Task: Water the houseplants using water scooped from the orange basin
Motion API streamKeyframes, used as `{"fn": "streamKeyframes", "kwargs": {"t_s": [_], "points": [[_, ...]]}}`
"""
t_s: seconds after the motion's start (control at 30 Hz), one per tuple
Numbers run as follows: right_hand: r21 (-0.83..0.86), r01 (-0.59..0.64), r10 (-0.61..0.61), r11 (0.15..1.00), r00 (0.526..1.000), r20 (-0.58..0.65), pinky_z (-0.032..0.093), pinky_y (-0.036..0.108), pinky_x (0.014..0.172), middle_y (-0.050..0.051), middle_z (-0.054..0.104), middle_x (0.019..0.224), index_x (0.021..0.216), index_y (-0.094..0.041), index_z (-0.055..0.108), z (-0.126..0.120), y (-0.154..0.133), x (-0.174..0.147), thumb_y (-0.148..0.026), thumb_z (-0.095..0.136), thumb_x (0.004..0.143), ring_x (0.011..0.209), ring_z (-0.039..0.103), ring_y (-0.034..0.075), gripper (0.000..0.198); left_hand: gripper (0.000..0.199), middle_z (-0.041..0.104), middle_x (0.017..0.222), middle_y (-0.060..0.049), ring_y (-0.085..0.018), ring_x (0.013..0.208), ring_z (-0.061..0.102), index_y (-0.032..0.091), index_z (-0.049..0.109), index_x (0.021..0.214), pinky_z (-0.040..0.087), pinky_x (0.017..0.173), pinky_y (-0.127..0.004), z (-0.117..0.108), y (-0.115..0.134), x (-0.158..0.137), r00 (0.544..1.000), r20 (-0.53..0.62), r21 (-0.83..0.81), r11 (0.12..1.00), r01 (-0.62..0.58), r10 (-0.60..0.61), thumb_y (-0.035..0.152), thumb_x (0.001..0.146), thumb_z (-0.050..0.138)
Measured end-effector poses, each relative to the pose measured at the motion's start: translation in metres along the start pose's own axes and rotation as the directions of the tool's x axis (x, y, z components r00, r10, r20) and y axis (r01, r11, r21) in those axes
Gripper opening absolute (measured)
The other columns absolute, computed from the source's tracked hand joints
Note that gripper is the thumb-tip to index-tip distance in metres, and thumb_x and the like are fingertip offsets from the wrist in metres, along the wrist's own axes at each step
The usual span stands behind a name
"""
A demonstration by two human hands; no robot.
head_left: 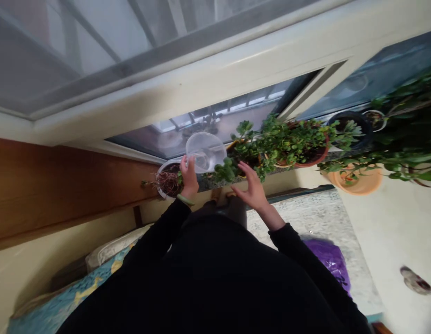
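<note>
My left hand [189, 180], with a pale bangle at the wrist, grips the near rim of a clear plastic tub [215, 148], which is tilted so its inside shows. Beside that hand sits a white pot [162, 189] with a reddish, stringy plant [169, 180] in dark soil. My right hand [252, 189] has its fingers spread, holding nothing. Its fingertips are close to a small round-leaved plant [226, 170]; whether they touch it I cannot tell. Behind it stands another leafy plant [246, 141] in a pot mostly hidden by leaves.
Along the windowsill to the right stand a bushy plant [285, 141], a reddish pot [313, 160] and a dark pot [352, 125]. An orange pot [366, 181] hangs at the wall. The window frame [160, 90] borders the sill. Below lies a purple bag [328, 260].
</note>
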State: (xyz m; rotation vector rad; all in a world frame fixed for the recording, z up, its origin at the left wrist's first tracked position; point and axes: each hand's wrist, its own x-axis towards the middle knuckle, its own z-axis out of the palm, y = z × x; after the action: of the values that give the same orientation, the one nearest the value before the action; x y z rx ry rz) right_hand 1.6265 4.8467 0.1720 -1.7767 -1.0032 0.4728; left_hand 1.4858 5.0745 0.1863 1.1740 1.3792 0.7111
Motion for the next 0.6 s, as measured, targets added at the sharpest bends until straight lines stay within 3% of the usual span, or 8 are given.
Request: {"fn": "streamKeyframes", "kwargs": {"t_s": [0.13,0.27,0.4,0.5,0.6], "points": [[0.121,-0.034,0.042,0.992,0.997,-0.068,0.063,0.067,0.122,0.018,0.075,0.156,0.151,-0.031,0.071,0.009,-0.025,-0.008,-0.051,0.077,0.105,0.146,0.072,0.041,0.051,0.073,0.06,0.177,-0.015,-0.032,0.164,0.06,0.03,0.062,0.163,0.057,0.127,-0.046,-0.024,0.004,-0.008,0.999,-0.007,-0.1,0.994,0.045,-0.046,0.075,0.106,0.067],[0.262,-0.168,0.128,0.95,0.978,0.162,0.068,0.061,0.117,0.014,0.081,0.145,0.137,-0.031,0.08,0.031,-0.044,-0.01,-0.059,0.079,0.104,0.132,0.079,0.037,0.044,0.07,0.059,0.177,-0.015,-0.034,0.158,0.066,0.035,0.063,0.164,0.062,0.122,-0.05,-0.044,0.009,-0.009,0.997,-0.041,-0.206,0.977,0.053,-0.063,0.076,0.107,0.062],[0.431,-0.405,0.236,0.806,0.888,0.395,0.064,0.063,0.123,0.014,0.071,0.166,0.156,-0.035,0.071,0.061,-0.047,-0.002,-0.075,0.09,0.09,0.143,0.076,0.038,0.08,0.073,0.061,0.177,-0.015,-0.035,0.151,0.07,0.035,0.064,0.163,0.066,0.117,-0.053,-0.059,0.011,-0.016,0.991,-0.022,-0.32,0.94,0.117,-0.131,0.079,0.105,0.063],[0.53,-0.528,0.334,0.664,0.843,0.421,0.061,0.067,0.126,0.016,0.062,0.177,0.169,-0.037,0.059,0.081,-0.039,0.005,-0.084,0.093,0.08,0.152,0.071,0.041,0.106,0.071,0.066,0.173,-0.014,-0.036,0.149,0.072,0.03,0.067,0.158,0.066,0.117,-0.055,-0.068,0.007,-0.031,0.982,0.049,-0.374,0.909,0.186,-0.181,0.079,0.106,0.06],[0.559,-0.581,0.408,0.592,0.814,0.414,0.063,0.069,0.121,0.016,0.064,0.175,0.173,-0.039,0.053,0.09,-0.028,0.006,-0.095,0.084,0.081,0.154,0.07,0.042,0.112,0.072,0.068,0.169,-0.016,-0.039,0.145,0.074,0.025,0.071,0.151,0.066,0.117,-0.058,-0.077,-0.003,-0.048,0.971,0.109,-0.407,0.882,0.238,-0.212,0.077,0.103,0.064]]}}
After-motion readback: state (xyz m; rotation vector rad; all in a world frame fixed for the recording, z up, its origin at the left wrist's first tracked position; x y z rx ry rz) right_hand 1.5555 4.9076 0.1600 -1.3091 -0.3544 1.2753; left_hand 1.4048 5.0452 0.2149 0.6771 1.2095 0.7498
